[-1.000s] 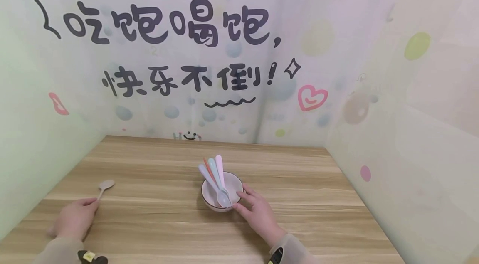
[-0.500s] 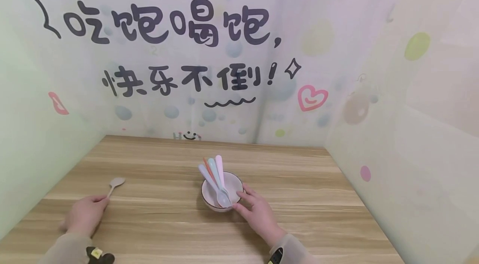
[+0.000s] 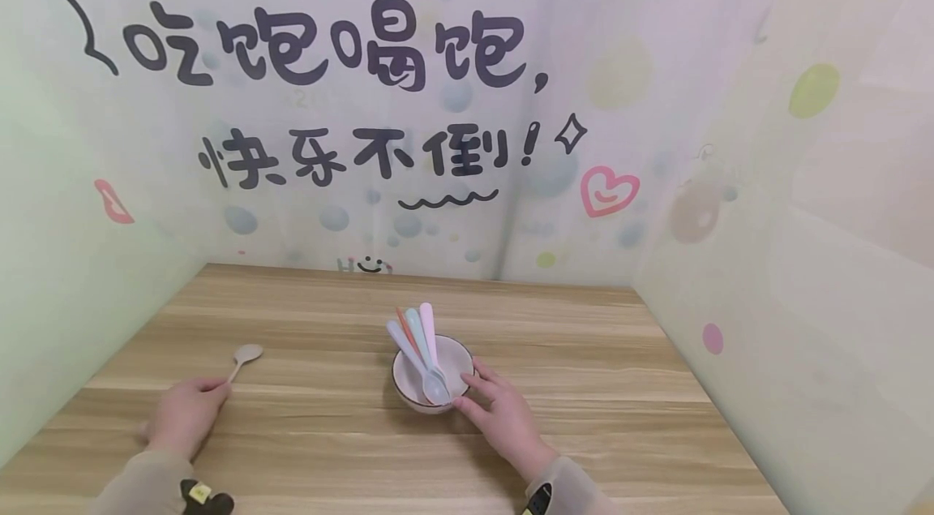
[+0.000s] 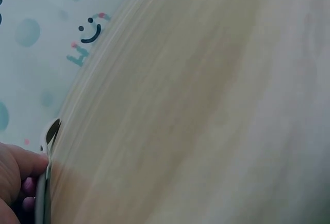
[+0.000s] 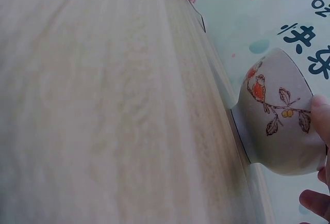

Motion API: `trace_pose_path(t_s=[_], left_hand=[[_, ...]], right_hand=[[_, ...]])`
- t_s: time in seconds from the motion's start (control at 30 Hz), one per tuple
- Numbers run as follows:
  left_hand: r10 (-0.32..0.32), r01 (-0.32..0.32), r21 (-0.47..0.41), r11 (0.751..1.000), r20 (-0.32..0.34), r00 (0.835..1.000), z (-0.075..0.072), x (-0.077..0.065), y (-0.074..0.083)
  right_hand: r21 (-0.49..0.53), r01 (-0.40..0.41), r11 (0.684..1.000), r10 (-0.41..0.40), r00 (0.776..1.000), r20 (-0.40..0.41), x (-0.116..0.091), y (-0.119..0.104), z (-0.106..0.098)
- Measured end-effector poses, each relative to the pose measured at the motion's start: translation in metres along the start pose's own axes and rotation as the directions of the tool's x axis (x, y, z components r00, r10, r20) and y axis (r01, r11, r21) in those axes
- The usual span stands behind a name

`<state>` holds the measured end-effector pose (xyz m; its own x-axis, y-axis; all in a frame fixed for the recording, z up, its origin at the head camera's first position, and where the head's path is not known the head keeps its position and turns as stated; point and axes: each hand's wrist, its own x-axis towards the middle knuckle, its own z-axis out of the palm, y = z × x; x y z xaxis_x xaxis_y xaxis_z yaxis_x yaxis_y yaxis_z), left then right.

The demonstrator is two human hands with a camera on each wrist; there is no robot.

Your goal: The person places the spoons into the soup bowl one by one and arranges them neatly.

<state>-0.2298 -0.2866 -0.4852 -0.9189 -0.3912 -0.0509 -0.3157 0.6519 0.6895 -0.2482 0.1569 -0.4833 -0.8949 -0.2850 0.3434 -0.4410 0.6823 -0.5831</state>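
At the left of the head view, my left hand (image 3: 188, 416) pinches a pale pinkish spoon (image 3: 248, 354) by its handle, with the spoon's bowl end pointing away. In the left wrist view, the same spoon (image 4: 51, 133) shows edge-on beside the fingers. Near the table's middle stands a small white bowl (image 3: 458, 354) with a dark rim. My right hand (image 3: 503, 418) grips its right side, thumb and fingers at the rim. Several spoons lean in the bowl, with lavender (image 3: 401, 339), orange, light blue and pink (image 3: 427, 322) handles. A bird and branch decorate the bowl's outside (image 5: 281, 136).
The wood-grain table (image 3: 314, 434) is enclosed by pale walls on the left, back and right. Black lettering and coloured dots cover the back wall (image 3: 321, 239). Between the left hand and the bowl lies a stretch of tabletop.
My left hand has slid to the right and slightly away from me, carrying the spoon along. The right hand, the bowl and the spoons in it have stayed put.
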Motion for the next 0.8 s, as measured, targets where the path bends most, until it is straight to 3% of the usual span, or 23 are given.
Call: trace_pose_path(t_s=[0.27, 0.8], left_hand=[[0.054, -0.055, 0.025, 0.998, 0.039, 0.998, 0.008, -0.003, 0.01], [0.1, -0.101, 0.016, 0.995, 0.078, 0.992, 0.025, -0.001, 0.021]], right_hand=[[0.003, -0.005, 1.0, 0.005, 1.0, -0.001, -0.001, -0.001, 0.0], [0.001, -0.01, 1.0, 0.01, 1.0, 0.001, -0.001, -0.001, 0.001]])
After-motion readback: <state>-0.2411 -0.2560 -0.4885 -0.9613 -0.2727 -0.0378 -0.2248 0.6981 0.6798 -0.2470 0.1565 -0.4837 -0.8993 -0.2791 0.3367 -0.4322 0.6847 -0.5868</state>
